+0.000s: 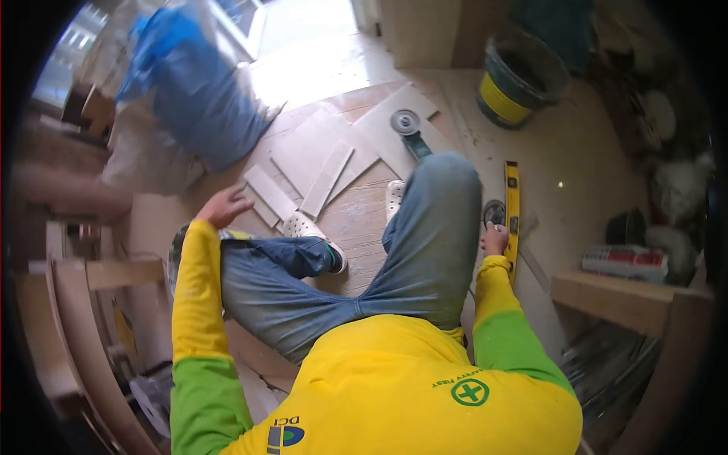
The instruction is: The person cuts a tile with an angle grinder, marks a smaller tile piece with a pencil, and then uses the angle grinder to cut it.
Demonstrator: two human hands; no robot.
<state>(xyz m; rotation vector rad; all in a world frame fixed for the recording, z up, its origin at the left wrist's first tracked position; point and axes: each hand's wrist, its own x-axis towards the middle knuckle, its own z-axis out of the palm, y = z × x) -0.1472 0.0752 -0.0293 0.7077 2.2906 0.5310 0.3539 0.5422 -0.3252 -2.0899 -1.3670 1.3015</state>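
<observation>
My left hand point(226, 207) hangs out to the left with its fingers apart, holding nothing, close to a narrow tile strip point(270, 192) on the floor. My right hand point(495, 240) is low beside my right knee, fingers curled; a small pale bit shows at the fingertips, but what they hold is hard to make out. Just beyond it is a dark round object point(494, 211). A yellow spirit level point(513, 201) lies alongside that hand. Past my knee, an angle grinder point(410, 130) rests on the tiles, its body partly hidden by the knee.
Several pale tiles point(307, 152) overlap on the floor ahead of my clogs point(303, 227). A bucket with a yellow band point(506, 102) stands at far right, blue and white sacks point(201, 91) at far left. Wooden furniture pieces point(114, 273) and a wooden stool point(610, 303) flank me.
</observation>
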